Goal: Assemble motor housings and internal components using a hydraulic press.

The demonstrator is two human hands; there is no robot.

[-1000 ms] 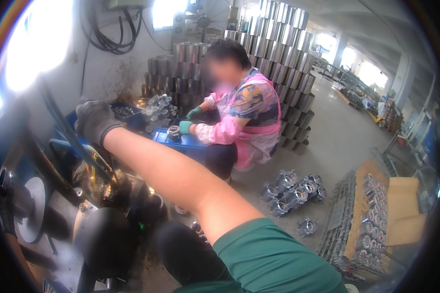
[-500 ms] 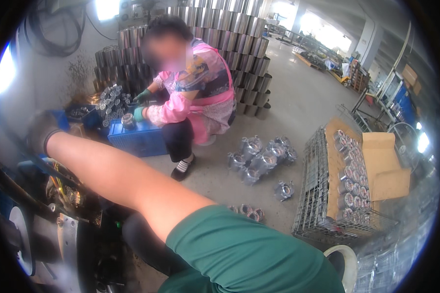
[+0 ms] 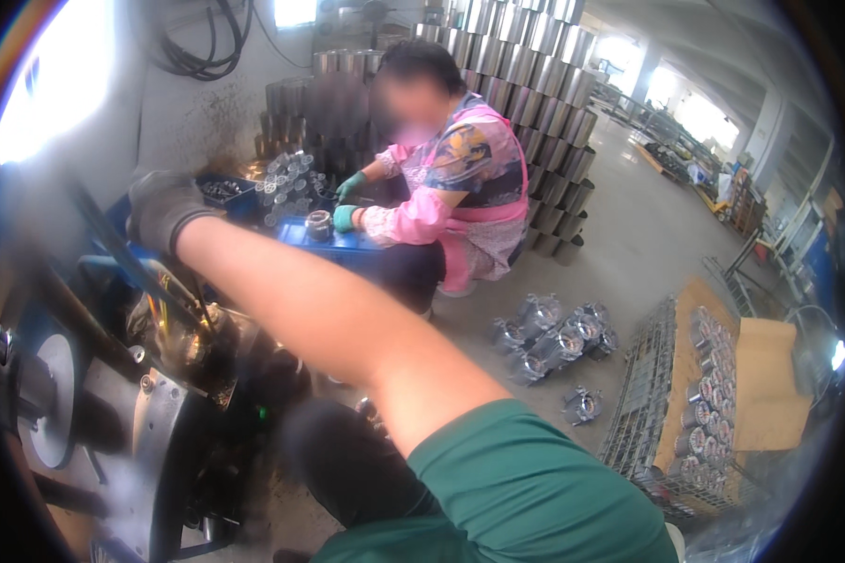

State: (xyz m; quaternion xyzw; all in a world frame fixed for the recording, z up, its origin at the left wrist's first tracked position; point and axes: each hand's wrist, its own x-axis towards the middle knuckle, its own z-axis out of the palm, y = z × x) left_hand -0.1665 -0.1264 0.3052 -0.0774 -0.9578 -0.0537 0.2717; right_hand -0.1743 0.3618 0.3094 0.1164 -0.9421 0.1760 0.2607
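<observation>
My right arm, in a green short sleeve (image 3: 535,469), stretches across the view from the lower right to the upper left. At its end, my right hand (image 3: 167,214) wears a dark glove and is raised over the machine (image 3: 164,422). Its fingers are blurred and turned away, so any grip is hidden. Close by runs a dark slanting bar (image 3: 127,249); I cannot tell whether the hand touches it. Below, the machine has a round metal disc (image 3: 54,402) and a greasy part with yellow wires (image 3: 183,328). My left hand is out of view.
A person (image 3: 460,178) in a pink apron and green gloves crouches by a blue crate (image 3: 352,251), handling metal parts. Behind them rise stacked shiny cylinders (image 3: 526,75). Metal housings (image 3: 554,338) lie on the floor, and a wire cage (image 3: 634,394) at right holds several round parts.
The view has swung left, so the surroundings sit farther right. My right hand appears higher and farther right in the picture, and more of the machine shows.
</observation>
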